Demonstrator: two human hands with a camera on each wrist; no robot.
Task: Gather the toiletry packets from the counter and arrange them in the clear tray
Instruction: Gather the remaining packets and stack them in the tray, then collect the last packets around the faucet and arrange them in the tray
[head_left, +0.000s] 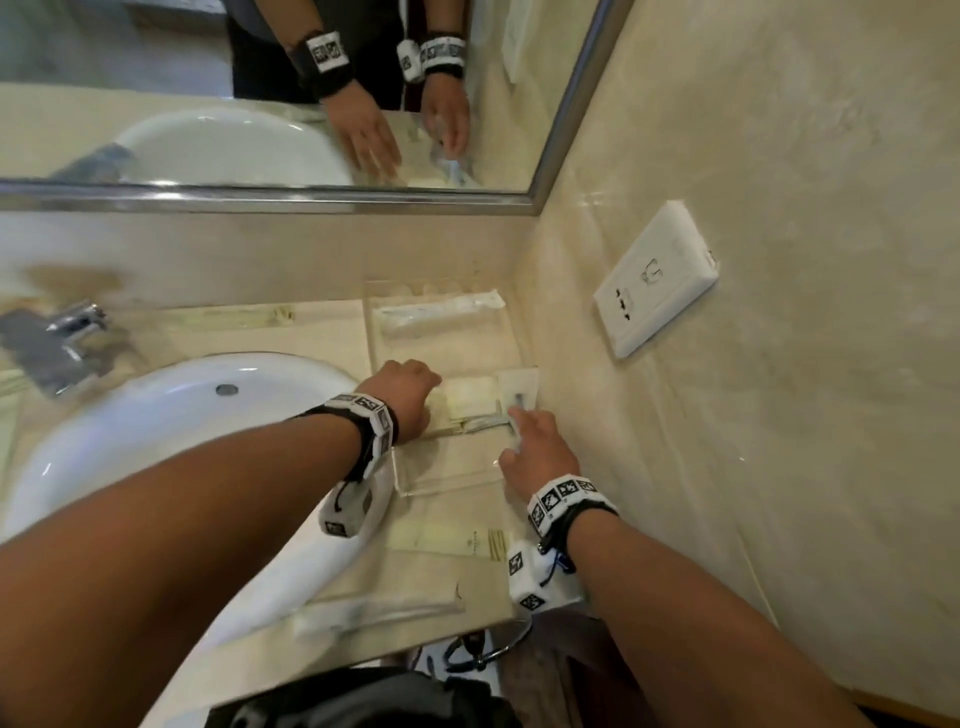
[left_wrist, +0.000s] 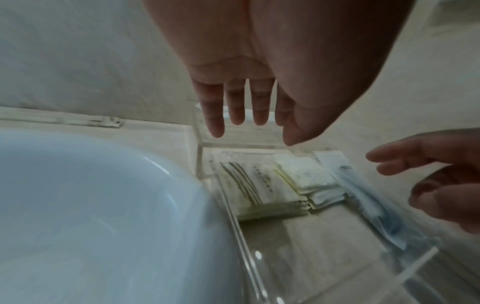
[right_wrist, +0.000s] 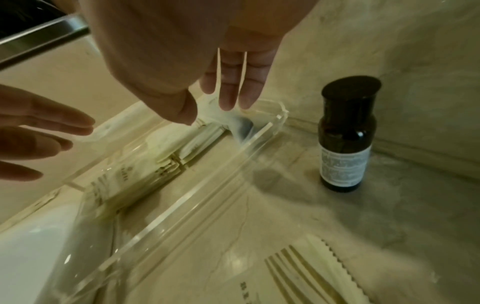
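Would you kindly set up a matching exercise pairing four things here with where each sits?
1. dark brown bottle
2. cream striped packet stack
3. white wall socket
4. chrome tap

a. behind the white basin
b. inside the clear acrylic tray
c. upright on the counter outside the tray
d. on the beige wall at right

Pairs: 1-c, 2-b, 3-d, 4-a

Head view looks down from above; both wrist views closely share the clear tray (left_wrist: 235, 232).

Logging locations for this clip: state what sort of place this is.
Most likely a hotel bathroom vanity: a white sink with a chrome faucet, a wall mirror above, and sealed toiletry packets in a clear tray.
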